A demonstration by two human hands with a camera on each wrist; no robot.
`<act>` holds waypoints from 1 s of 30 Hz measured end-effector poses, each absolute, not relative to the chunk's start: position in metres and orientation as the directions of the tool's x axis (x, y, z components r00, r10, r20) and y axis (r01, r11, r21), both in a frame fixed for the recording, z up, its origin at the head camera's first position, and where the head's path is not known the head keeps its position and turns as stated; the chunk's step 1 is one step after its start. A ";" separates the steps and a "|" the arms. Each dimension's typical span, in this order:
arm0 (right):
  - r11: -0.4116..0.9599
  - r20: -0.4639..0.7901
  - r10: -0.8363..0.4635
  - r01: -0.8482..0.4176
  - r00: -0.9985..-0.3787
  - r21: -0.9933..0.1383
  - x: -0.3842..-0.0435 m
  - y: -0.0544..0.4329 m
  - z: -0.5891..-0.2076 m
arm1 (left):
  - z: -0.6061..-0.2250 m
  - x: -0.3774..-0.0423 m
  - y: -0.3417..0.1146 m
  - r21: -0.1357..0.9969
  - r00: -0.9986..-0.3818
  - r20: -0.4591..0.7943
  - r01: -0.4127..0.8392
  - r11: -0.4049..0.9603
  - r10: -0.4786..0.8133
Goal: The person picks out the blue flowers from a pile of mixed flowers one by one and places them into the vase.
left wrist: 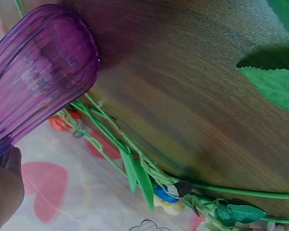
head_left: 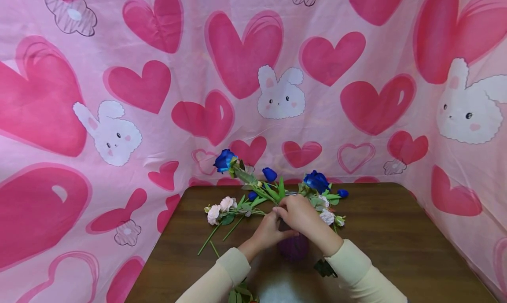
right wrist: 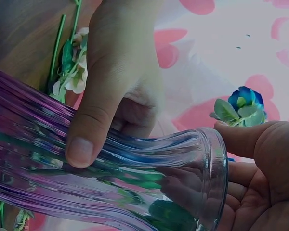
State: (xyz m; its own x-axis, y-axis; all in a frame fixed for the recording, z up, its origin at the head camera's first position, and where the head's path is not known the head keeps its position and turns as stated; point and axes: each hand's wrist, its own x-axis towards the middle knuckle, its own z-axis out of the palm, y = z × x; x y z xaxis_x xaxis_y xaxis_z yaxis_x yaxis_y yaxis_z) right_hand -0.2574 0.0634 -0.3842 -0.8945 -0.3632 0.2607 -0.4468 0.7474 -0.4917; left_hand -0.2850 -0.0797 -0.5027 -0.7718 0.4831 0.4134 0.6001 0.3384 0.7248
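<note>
Both hands are at a ribbed glass vase [head_left: 293,249], purple toward the base and clear at the neck. My left hand [head_left: 270,230] grips its neck; in the right wrist view the left thumb [right wrist: 86,130] lies across the glass. At the mouth, my right hand [head_left: 300,214] has its thumb against the rim and its fingers curled behind it [right wrist: 265,163]. Green stems and leaves show through the glass, though I cannot tell whether they are inside or behind. The vase's purple base [left wrist: 62,53] appears in the left wrist view.
Beyond the hands are a blue rose [head_left: 225,160], a second blue rose [head_left: 316,181], a blue tulip [head_left: 270,174] and pale pink flowers [head_left: 221,208]. White flowers [head_left: 327,216] lie right. Leaves [head_left: 239,293] are at the wooden table's [head_left: 392,250] near side. A heart-patterned cloth [head_left: 325,131] hangs behind.
</note>
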 end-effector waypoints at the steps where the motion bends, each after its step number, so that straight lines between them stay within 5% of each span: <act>1: 0.746 0.266 -0.363 -0.450 -0.893 -0.491 -0.257 0.064 -0.384 | -0.503 -0.285 -0.080 0.722 -0.770 0.417 0.603 0.338 0.483; 16: 0.734 0.375 -0.324 -0.481 -0.869 -0.479 -0.250 0.076 -0.368 | -0.503 -0.286 -0.081 0.687 -0.749 0.441 0.636 0.351 0.494; 30: 0.632 0.699 -0.140 -0.607 -0.701 -0.482 -0.240 0.128 -0.328 | -0.504 -0.288 -0.078 0.721 -0.809 0.381 0.563 0.404 0.448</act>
